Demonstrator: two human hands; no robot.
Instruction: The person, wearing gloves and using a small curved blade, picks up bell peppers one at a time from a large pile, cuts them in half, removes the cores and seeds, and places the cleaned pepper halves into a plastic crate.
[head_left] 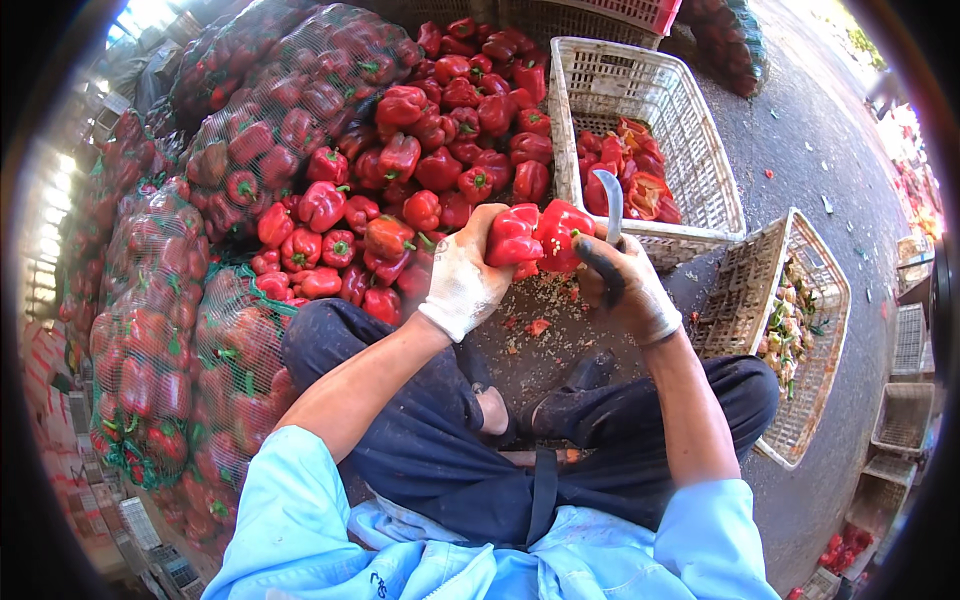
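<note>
In front of me a red bell pepper (pixel 513 236) is split open, its two parts side by side with pale seeds showing between them. My left hand (pixel 465 272), in a white glove, is closed around the left part. My right hand (pixel 636 288), in a soiled glove with dark covering on the thumb, grips a knife whose curved blade (pixel 612 203) points up. That hand is also against the right part of the pepper (pixel 563 228); its fingers behind are partly hidden. Seeds and red scraps (pixel 538 327) lie on the ground below.
A heap of whole red peppers (pixel 440 170) lies ahead to the left, beside mesh sacks (pixel 145 340) of peppers. A white crate (pixel 715 160) ahead holds cut peppers (pixel 640 170). Another crate (pixel 835 300), at right, contains cores and stems (pixel 787 330).
</note>
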